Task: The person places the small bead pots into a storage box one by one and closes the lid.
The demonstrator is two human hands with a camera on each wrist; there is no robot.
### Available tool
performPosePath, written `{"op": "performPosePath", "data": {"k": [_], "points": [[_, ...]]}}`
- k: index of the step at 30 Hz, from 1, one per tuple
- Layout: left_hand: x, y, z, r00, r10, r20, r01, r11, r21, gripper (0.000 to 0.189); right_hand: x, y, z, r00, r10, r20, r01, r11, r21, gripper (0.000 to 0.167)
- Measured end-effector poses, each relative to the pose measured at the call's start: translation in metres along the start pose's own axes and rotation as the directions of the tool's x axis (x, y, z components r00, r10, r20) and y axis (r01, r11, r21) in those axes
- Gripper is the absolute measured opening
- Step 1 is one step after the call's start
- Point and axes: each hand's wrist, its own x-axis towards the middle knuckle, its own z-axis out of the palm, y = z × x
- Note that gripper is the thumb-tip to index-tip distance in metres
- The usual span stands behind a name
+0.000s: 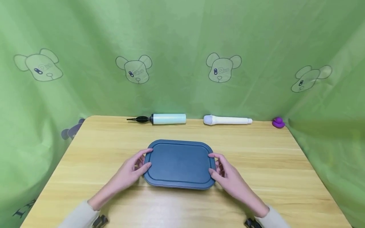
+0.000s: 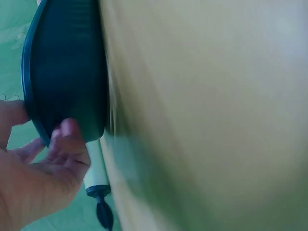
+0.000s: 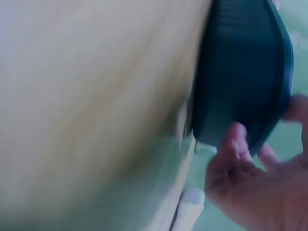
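A dark blue lidded box (image 1: 182, 163) with rounded corners sits in the middle of the wooden table, its grooved lid facing up. My left hand (image 1: 132, 167) grips its left end, thumb and index finger on the lid's edge and the other fingers curled against the side wall. At the right end my right hand (image 1: 231, 177) holds it the same way. From the side, the left wrist view shows the deep wall of the box (image 2: 67, 72) below the projecting lid rim, close over the table. The contents are hidden under the lid.
Along the table's (image 1: 94, 152) far edge lie a light blue balloon pump (image 1: 169, 118) with a black nozzle, a white microphone (image 1: 231, 120) and a small purple duck-like figure (image 1: 278, 123). A green curtain (image 1: 182, 38) with printed bear heads hangs behind and at both sides.
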Motion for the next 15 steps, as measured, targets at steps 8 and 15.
{"op": "performPosePath", "data": {"k": [8, 15], "points": [[0.007, -0.010, -0.016, 0.978, -0.014, 0.208, -0.020, 0.987, 0.161, 0.122, 0.008, 0.022, -0.015, 0.983, -0.046, 0.176, 0.064, 0.993, -0.098, 0.095], [0.008, -0.017, -0.013, 0.980, -0.015, 0.197, -0.037, 0.966, 0.258, 0.126, 0.014, 0.032, -0.020, 0.955, -0.110, 0.275, 0.122, 0.992, -0.025, 0.117]]}}
